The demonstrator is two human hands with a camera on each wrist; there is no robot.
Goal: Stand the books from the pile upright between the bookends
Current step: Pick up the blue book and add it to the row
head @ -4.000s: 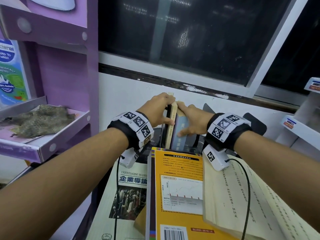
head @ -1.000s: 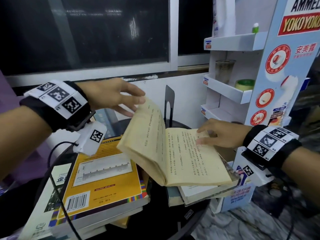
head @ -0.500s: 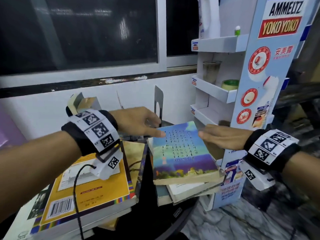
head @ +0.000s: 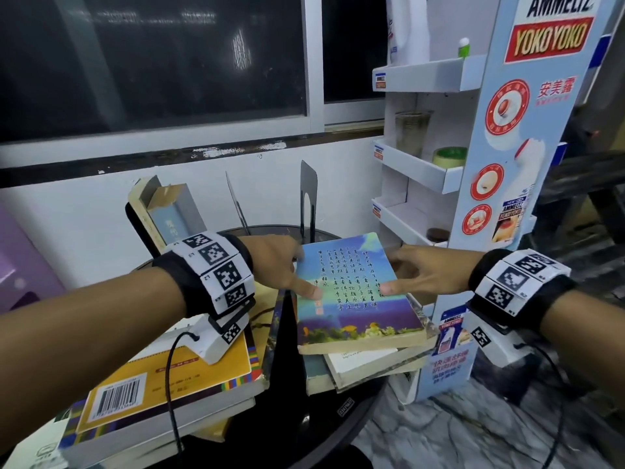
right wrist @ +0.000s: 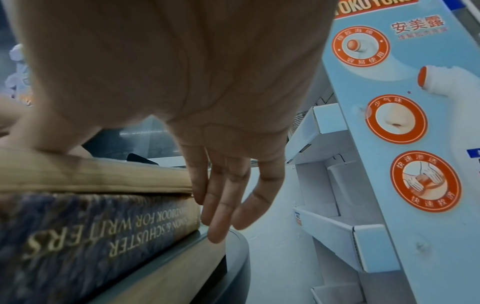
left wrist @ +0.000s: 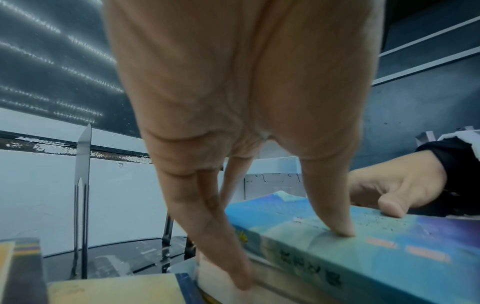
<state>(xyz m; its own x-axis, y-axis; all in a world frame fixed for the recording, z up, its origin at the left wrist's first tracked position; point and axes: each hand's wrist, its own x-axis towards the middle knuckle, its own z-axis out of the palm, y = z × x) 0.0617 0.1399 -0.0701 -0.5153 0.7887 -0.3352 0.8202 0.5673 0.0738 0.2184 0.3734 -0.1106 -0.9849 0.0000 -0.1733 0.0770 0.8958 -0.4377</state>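
1. The left hand has its thumb flat on the cover of the blue book while its fingers reach down the spine edge and tuck under it. This reads as a grasp forming for a lift, not yet a firm clamp.
2. The right hand mirrors it: thumb on the cover's right edge, fingers hanging straight past the page edge, loose and gripping nothing. Probably it steadies the book while the left gets underneath.
3. The blue book lies flat on top of the small pile at lower centre of the head view, so it is the easiest one to take.
4. Behind it, at centre frame, two dark bookends stand on the round counter with an open gap between them.
5. A few books already lean upright at centre left, so the gap likely awaits this one.
6. A second stack with a yellow book lies at lower left, untouched.
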